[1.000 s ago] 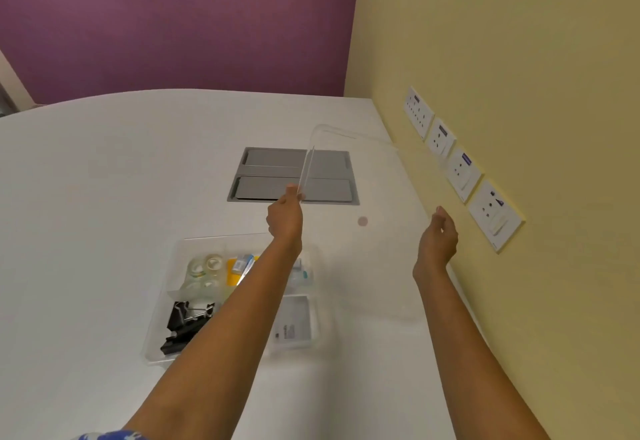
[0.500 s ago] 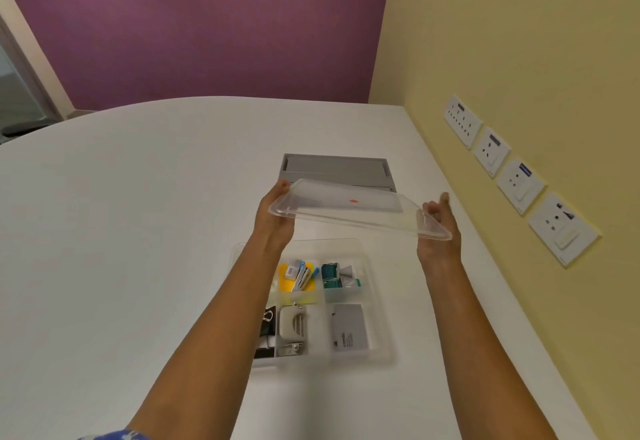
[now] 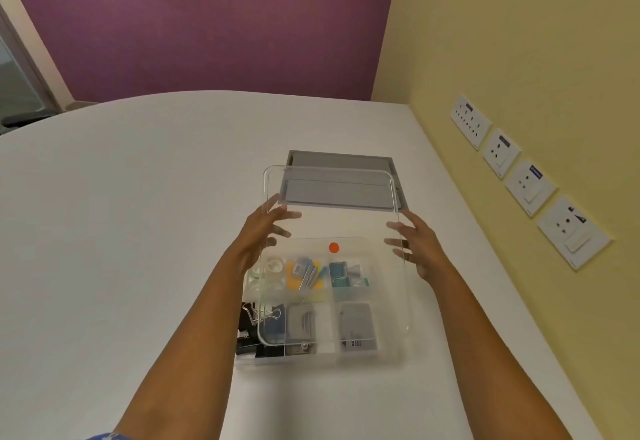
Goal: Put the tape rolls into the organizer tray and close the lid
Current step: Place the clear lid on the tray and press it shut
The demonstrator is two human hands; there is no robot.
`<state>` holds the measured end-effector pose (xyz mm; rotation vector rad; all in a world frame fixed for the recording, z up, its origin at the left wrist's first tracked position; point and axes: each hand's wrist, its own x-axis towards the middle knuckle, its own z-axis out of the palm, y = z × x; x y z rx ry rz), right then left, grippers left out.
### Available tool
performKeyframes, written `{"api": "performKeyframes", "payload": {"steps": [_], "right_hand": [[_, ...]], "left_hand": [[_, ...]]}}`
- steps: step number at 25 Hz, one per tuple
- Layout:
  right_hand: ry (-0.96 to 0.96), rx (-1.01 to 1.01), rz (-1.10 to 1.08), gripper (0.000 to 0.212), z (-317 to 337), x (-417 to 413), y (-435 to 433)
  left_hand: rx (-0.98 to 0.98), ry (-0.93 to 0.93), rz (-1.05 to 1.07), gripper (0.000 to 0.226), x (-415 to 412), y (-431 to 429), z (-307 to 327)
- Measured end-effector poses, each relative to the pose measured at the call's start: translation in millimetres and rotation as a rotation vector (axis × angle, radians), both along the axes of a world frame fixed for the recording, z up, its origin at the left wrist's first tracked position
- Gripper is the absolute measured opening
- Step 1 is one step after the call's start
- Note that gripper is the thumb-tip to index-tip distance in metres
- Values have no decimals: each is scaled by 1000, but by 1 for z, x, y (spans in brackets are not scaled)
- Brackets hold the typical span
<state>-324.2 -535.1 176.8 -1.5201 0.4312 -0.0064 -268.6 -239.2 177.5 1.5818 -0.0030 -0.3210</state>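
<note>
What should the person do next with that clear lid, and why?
Probably lower the lid flat onto the organizer tray. Left hand and right hand hold its side edges above the tray, and tape rolls already sit inside.

Clearances around the organizer tray (image 3: 322, 360). The clear lid (image 3: 332, 217), held at its side edges by the left hand (image 3: 259, 235) and right hand (image 3: 420, 245), hangs over the tray and blocks access from above; both forearms close off the near approach. To the right, a narrow strip of white table (image 3: 121, 214) separates the tray from the yellow wall (image 3: 519, 41) with its sockets (image 3: 573, 231). Beyond the tray lies a flush grey hatch (image 3: 341, 162). The table to the left is open.
</note>
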Motion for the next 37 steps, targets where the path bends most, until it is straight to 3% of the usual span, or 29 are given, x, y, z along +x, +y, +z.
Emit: {"api": "performKeyframes", "payload": {"steps": [6, 13, 16, 18, 21, 24, 26, 28, 31, 34, 37], "right_hand": [[134, -356, 92, 55, -23, -3, 25], [304, -655, 89, 49, -57, 1, 46], [190, -761, -80, 45, -51, 4, 49], [22, -957, -197, 49, -41, 9, 51], [-200, -1123, -147, 51, -19, 22, 58], [-115, -928, 103, 44, -5, 33, 64], [-67, -773, 117, 43, -4, 36, 64], [-68, -701, 19, 40, -9, 37, 60], [-14, -559, -133, 38, -23, 30, 47], [76, -402, -219, 39, -42, 18, 31], [154, -359, -208, 39, -58, 11, 28]], "left_hand": [[329, -35, 158, 56, -4, 3, -18], [478, 18, 349, 44, -14, -2, -53], [496, -37, 336, 43, -5, -1, -47], [560, -113, 246, 42, 4, -3, -35], [519, -208, 13, 41, 16, -16, -15], [511, -299, -205, 42, 21, -34, -1], [567, -366, -218, 41, 21, -42, 4], [683, -438, -151, 39, 20, -42, 2], [948, -562, 139, 35, 16, -32, -13], [971, -397, 443, 39, 8, -18, -29], [809, -58, 436, 49, 3, -10, -40]]}}
